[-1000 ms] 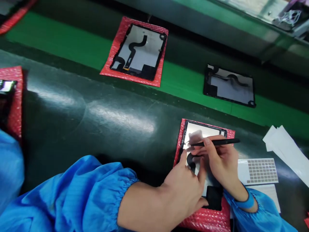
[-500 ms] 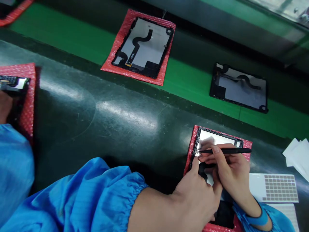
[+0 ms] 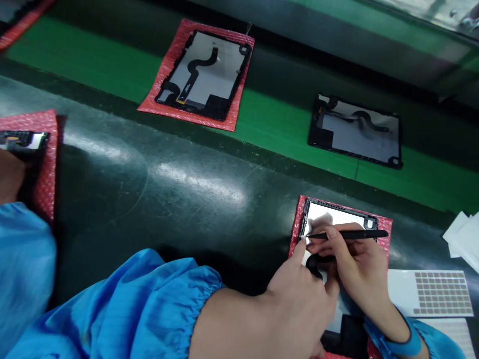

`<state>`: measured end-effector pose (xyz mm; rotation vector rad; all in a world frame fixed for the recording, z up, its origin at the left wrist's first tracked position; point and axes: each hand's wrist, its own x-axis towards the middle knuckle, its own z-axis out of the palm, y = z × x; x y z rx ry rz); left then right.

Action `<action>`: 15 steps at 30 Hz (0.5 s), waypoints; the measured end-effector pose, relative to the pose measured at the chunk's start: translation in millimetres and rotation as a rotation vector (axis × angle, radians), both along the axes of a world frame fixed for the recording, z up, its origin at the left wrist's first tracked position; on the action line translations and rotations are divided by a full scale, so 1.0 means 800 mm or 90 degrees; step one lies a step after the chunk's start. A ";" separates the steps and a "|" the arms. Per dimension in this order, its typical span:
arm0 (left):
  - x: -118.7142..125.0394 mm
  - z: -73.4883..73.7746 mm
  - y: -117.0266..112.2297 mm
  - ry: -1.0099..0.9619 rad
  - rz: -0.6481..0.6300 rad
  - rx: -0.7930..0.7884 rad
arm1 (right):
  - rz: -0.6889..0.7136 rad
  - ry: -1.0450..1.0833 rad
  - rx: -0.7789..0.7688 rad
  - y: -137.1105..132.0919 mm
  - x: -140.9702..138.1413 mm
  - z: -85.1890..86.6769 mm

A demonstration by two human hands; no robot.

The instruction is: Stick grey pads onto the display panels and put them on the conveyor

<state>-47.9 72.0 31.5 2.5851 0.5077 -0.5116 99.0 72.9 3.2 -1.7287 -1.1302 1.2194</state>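
My right hand [image 3: 355, 264] pinches black tweezers [image 3: 348, 234], whose tip points left at the upper left corner of a tablet screen panel [image 3: 337, 214]. That panel lies back-up on a red bubble-wrap sheet [image 3: 297, 224] near the bench's front edge. My left hand [image 3: 303, 294] rests on the panel's left side, its forefinger stretched toward the tweezers' tip and pressing near a black flex cable [image 3: 314, 263]. Both arms wear blue sleeves.
On the green belt [image 3: 93, 65] lie another panel on red bubble wrap [image 3: 198, 70] and a bare panel [image 3: 355, 132]. A sheet of small grey stickers [image 3: 441, 291] and white papers [image 3: 462, 234] lie at the right. Another person's blue sleeve [image 3: 22, 269] and a further red-wrapped panel [image 3: 26, 142] are at the left.
The view shifted slightly; the belt panels sit further left than half a second ago. My hands stay on the panel, with the left forefinger nearer the tweezers' tip.
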 end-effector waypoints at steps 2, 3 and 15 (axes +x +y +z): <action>-0.003 -0.001 0.003 -0.031 0.018 0.001 | 0.008 0.001 -0.002 -0.001 0.001 -0.001; -0.004 -0.003 0.004 -0.054 0.035 0.002 | 0.011 0.002 0.000 -0.001 0.001 -0.002; -0.023 -0.001 0.022 -0.191 0.113 -0.011 | -0.053 0.133 0.087 0.000 0.000 -0.009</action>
